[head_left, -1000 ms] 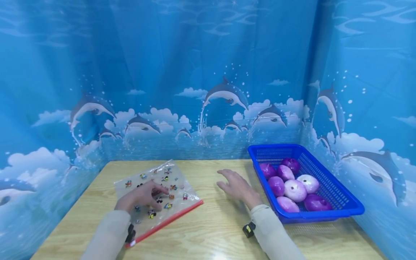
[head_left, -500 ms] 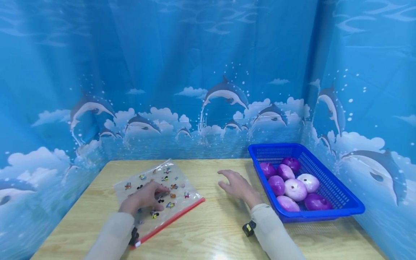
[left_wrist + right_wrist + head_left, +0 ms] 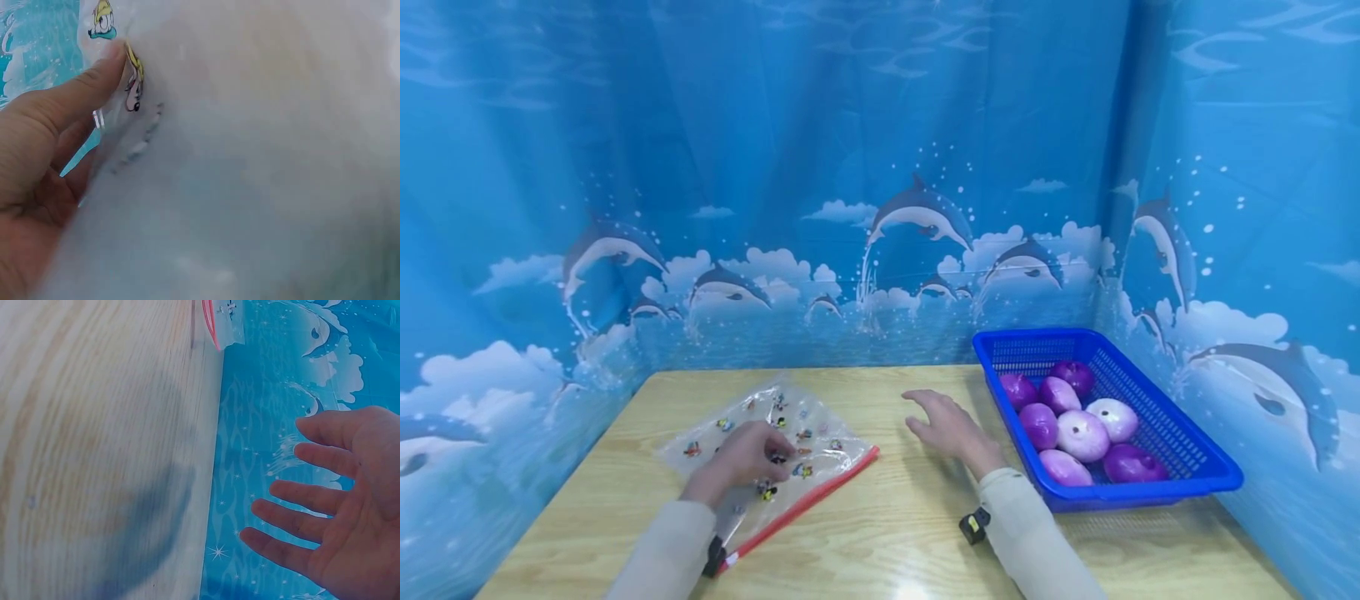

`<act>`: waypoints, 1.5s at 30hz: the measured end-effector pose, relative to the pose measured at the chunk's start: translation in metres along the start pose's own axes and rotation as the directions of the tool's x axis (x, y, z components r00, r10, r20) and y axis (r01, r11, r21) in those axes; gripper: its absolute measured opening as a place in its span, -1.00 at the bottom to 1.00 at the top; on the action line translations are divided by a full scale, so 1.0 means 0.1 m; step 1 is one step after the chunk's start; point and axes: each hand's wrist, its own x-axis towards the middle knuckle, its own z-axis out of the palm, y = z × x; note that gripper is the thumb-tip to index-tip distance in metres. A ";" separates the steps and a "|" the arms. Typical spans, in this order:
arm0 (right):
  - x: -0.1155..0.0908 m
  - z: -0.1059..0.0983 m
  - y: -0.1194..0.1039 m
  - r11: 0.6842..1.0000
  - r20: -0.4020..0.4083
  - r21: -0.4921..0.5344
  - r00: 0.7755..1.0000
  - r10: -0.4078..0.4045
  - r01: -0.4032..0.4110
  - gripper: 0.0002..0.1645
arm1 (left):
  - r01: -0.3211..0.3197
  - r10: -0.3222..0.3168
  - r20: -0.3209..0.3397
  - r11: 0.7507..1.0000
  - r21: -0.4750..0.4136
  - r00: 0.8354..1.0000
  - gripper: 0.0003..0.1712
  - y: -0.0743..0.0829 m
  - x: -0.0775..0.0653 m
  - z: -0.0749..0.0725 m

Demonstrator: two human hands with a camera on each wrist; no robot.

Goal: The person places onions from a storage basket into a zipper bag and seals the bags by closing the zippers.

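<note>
A clear plastic zip bag (image 3: 820, 467) printed with small cartoon figures lies at the left of the table, its red zip strip (image 3: 805, 506) toward the front right. My left hand (image 3: 748, 457) pinches the bag's film near its middle. Up close in the left wrist view, the thumb (image 3: 94, 84) presses on the film beside a printed figure, the other fingers partly hidden behind it. My right hand (image 3: 946, 423) holds nothing; its fingers (image 3: 294, 519) are spread and relaxed over the table, between the bag and the blue basket (image 3: 1150, 493).
Several purple and whitish onions (image 3: 1082, 437) sit in the basket at the right. The wooden table (image 3: 880, 542) meets a blue dolphin-print curtain (image 3: 850, 208) at its back edge, and the curtain also hangs along both sides.
The left hand has drawn its fingers and thumb together on the bag, gathering the film. The bag has shifted a little to the right. My right hand stays almost still.
</note>
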 end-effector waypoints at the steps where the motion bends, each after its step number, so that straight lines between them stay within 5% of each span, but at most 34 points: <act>1: 0.00 0.00 0.00 1.000 0.000 0.000 1.000 -0.001 0.001 -0.45 | 0.011 -0.011 -0.006 1.000 0.004 1.000 -0.64 0.01 0.00 0.01; 19: 0.02 -0.01 -0.04 1.000 0.011 -0.018 1.000 0.002 -0.002 -0.45 | 0.118 -0.130 -0.151 0.989 -0.087 0.980 -0.82 0.15 0.11 -0.12; 27: 0.05 0.00 -0.11 0.996 0.044 0.091 0.999 0.010 -0.014 -0.51 | 0.127 -0.147 -0.244 0.987 -0.095 0.959 -0.78 0.33 0.12 -0.16; 35: 0.13 0.08 -0.20 0.979 0.085 0.196 0.993 -0.078 0.060 -0.55 | 0.146 -0.172 -0.306 0.984 -0.104 0.936 -0.77 0.50 0.17 -0.06; 45: 0.21 0.23 -0.27 0.969 0.128 0.237 0.987 -0.094 0.062 -0.60 | 0.151 -0.191 -0.333 0.978 -0.143 0.923 -0.77 0.64 0.21 0.08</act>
